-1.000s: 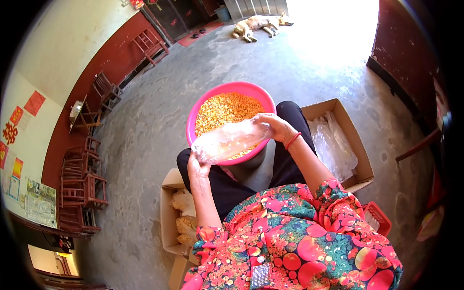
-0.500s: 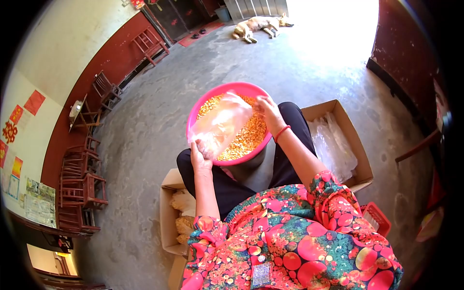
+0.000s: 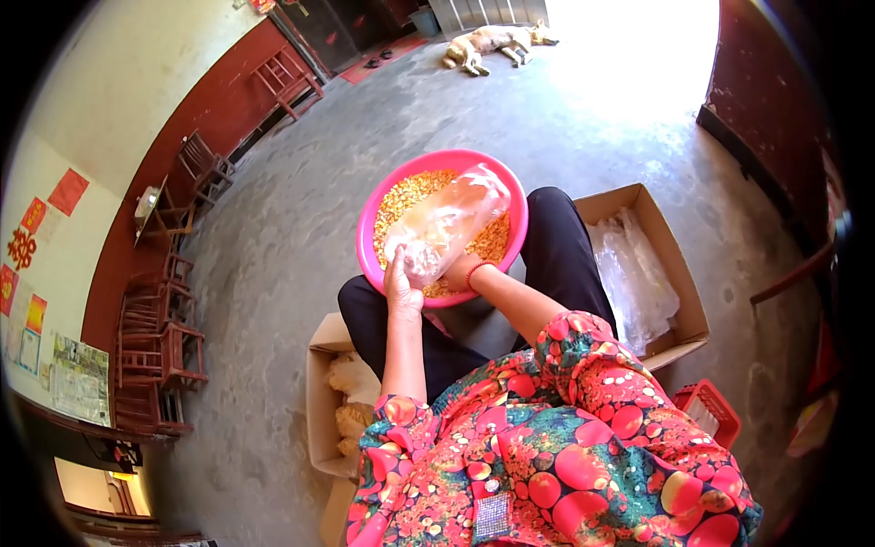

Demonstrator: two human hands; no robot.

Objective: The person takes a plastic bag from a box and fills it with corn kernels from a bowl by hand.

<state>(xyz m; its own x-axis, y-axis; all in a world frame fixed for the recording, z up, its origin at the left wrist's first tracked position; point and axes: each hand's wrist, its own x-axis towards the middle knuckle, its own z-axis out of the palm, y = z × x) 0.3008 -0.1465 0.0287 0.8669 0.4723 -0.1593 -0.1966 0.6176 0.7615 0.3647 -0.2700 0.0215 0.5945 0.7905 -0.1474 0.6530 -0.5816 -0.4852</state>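
A pink-rimmed basin (image 3: 521, 219) stands between my knees, holding loose yellow-orange corn kernels (image 3: 397, 202). Over the kernels lies a clear plastic bag (image 3: 460, 211), stretched from the near left toward the far right of the basin. My left hand (image 3: 401, 284) is closed on the bag's gathered near end, at the basin's near-left rim. Wearing a red beaded bracelet, my right hand (image 3: 462, 273) reaches inside the near rim, close to the bag's underside. The bag hides its fingers, so I cannot tell what they grip.
At my right a cardboard box (image 3: 685, 273) holds clear plastic bags (image 3: 633, 278). Another box (image 3: 321, 401) at my left contains filled bags (image 3: 354, 387). A red basket (image 3: 715, 410) sits near my right elbow. Wooden chairs (image 3: 164, 356) line the left wall; a dog (image 3: 497, 44) lies far ahead.
My right hand has left the bag's far upper side and moved down toward the basin's near rim. The bag's far end now rests further right. My left hand still grips its near end.
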